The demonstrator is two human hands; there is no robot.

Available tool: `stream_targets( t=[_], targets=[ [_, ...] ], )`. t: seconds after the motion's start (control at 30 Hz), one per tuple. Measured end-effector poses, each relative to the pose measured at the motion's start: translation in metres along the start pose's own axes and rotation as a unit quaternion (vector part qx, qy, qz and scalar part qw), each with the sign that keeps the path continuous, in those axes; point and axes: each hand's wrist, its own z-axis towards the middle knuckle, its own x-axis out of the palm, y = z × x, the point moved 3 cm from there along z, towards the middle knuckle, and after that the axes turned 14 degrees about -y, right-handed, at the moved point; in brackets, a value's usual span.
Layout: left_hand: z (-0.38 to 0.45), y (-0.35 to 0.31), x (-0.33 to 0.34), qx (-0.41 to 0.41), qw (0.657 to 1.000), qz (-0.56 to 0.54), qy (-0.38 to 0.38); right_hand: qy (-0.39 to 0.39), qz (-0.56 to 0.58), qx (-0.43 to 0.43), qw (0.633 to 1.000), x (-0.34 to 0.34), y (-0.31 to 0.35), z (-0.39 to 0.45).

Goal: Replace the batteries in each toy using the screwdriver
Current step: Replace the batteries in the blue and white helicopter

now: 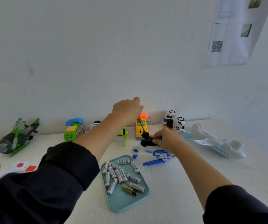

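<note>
Black wheeled toy (147, 140) just right of centre, pinched by right hand (168, 139) to steady it. Screwdriver (141, 125) slanting in from 11 o'clock, gripped from above by left hand (126, 113), probably driving a screw. Batteries (122, 173) waiting in teal tray (126, 202) at 6 o'clock.

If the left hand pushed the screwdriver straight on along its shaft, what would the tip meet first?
The left hand grips the screwdriver, angled down and right toward the small black wheeled toy held by the right hand. The tip would likely meet that toy first; whether they touch already is unclear.
</note>
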Motion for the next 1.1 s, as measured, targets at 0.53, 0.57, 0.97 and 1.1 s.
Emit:
stream_targets(
  t=[0.53, 0.57, 0.97, 1.1],
  targets=[
    [-0.014, -0.047, 0.016, -0.076, 0.896, -0.424, -0.105, -0.008, 0.003, 0.002, 1.000, 0.001, 0.001, -0.004],
    [-0.015, -0.046, 0.017, -0.076, 0.894, -0.425, -0.118, -0.006, 0.005, 0.002, 1.000, 0.002, 0.001, -0.004],
    [-0.027, -0.009, 0.024, -0.139, 0.886, -0.374, -0.234, 0.010, -0.032, 0.000, 0.999, -0.001, 0.005, -0.010],
    [-0.029, 0.004, 0.025, -0.179, 0.869, -0.398, -0.231, 0.024, -0.052, 0.007, 0.998, 0.000, 0.003, -0.009]
  ],
)
